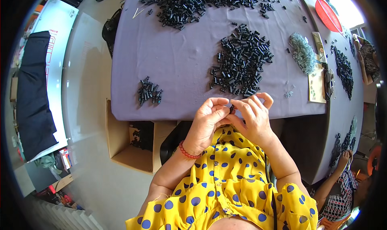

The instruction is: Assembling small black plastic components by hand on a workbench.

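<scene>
Just in front of the table's near edge, my left hand (207, 121) and my right hand (254, 115) meet. Their fingertips pinch one small black plastic piece (231, 109) between them, mostly covered by the fingers. Right beyond them lies a heap of short black tubular pieces (242, 60) on the grey tablecloth (177, 64). A smaller cluster of similar black pieces (149, 91) sits toward the left corner. Off to the right is a mound of tiny translucent grey parts (302, 52), with a few loose translucent bits (288, 94) closer to my right hand.
A large black heap (181, 8) spreads along the far side. Eyeglasses (329, 84) lie beside a yellowish card (317, 84) at the right. An open cardboard box (121, 153) with black pieces stands below the table's left edge. A red basket (328, 14) and two people (338, 189) are at the right.
</scene>
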### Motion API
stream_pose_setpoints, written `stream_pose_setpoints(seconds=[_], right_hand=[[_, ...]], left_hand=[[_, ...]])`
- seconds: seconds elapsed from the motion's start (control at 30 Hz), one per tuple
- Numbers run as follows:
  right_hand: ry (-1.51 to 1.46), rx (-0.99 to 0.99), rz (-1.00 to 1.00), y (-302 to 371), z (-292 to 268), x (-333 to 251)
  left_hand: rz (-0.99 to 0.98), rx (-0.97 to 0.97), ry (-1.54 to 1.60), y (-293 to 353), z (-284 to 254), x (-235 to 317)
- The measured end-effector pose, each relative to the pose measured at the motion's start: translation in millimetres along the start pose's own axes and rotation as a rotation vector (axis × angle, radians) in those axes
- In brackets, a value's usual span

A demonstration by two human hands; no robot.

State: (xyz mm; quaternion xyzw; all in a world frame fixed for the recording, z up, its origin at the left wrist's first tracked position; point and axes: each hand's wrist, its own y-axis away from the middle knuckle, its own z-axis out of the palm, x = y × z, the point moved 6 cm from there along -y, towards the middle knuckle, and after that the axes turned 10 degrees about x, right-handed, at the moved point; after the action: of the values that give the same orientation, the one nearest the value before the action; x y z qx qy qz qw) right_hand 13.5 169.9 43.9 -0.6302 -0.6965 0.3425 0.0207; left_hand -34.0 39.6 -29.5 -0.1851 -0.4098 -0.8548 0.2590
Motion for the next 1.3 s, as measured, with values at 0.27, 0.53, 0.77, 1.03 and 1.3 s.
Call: stream_pose_setpoints(seconds=[0.27,0.53,0.77,1.03,1.3], right_hand=[[0.159,-0.028,-0.046,-1,2,-8],[0.069,0.047,-0.039,0,2,-2],[-0.006,0.126,-0.078,5,3,-2],[-0.028,0.120,-0.114,6,0,-5],[-0.044,-0.057,0.005,-1,7,-2]], left_hand=[[0.270,0.028,-0.252,6,-2,8],[0.032,-0.004,-0.214,5,4,5],[0.007,-0.090,-0.176,2,5,2],[-0.014,-0.107,-0.149,-2,0,-4],[0.007,-0.031,-0.174,4,-5,2]])
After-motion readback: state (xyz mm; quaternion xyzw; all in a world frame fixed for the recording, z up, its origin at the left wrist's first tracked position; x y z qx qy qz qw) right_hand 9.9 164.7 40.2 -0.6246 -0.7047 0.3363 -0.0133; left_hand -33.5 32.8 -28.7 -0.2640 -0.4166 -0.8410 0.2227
